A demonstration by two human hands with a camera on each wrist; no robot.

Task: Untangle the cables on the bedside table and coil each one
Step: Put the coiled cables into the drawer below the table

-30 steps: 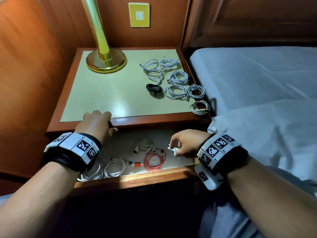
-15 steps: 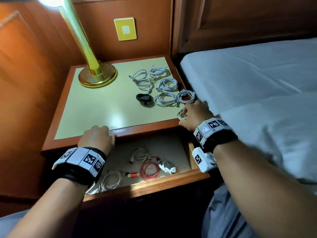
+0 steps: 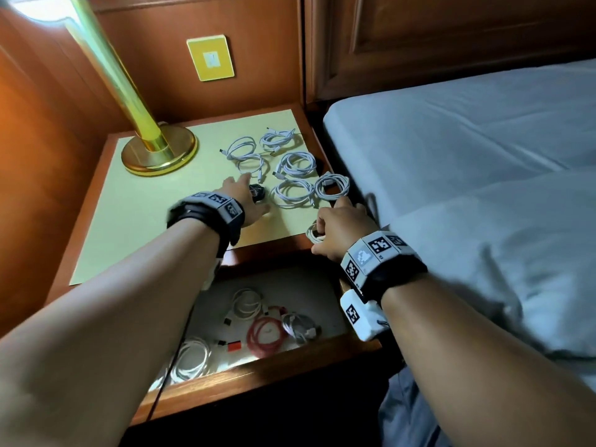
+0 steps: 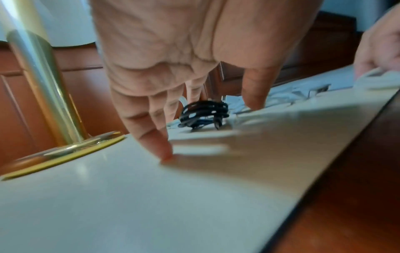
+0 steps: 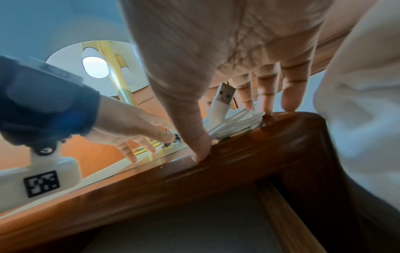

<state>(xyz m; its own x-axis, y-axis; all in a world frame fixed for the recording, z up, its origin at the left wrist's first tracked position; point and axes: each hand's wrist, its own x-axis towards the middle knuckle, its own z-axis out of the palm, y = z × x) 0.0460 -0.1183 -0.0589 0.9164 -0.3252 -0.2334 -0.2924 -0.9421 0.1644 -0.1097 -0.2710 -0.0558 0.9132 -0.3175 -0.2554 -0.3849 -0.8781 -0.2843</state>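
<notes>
- Nearest you: open drawer under the counter top, holding a red coil, white coils and a loose grey-white bundle. That bundle looks least tidy; judged not finished.
- Your right hand is at the front right corner of the counter, fingers curled round a white coiled cable. Thumb pressed on the wood edge, USB plug poking up between the fingers.
- Risk: this coil sits right on the counter edge above the drawer. Lift with a loose hold and the loops could spill open or drop into the drawer and re-tangle with what's there.
- Your left hand is further in, fingers spread and fairly straight, tips down on the counter around a small black coiled cable. Not gripping it; can't tell if any finger touches it.
- Risk: a wide-spread hand coming down here can brush the white coils just beside the black one and drag them together.
- Far end: more white coils laid apart, and the brass lamp base at the back left. Left forearm passes near it; a bump could rock the lamp.
</notes>
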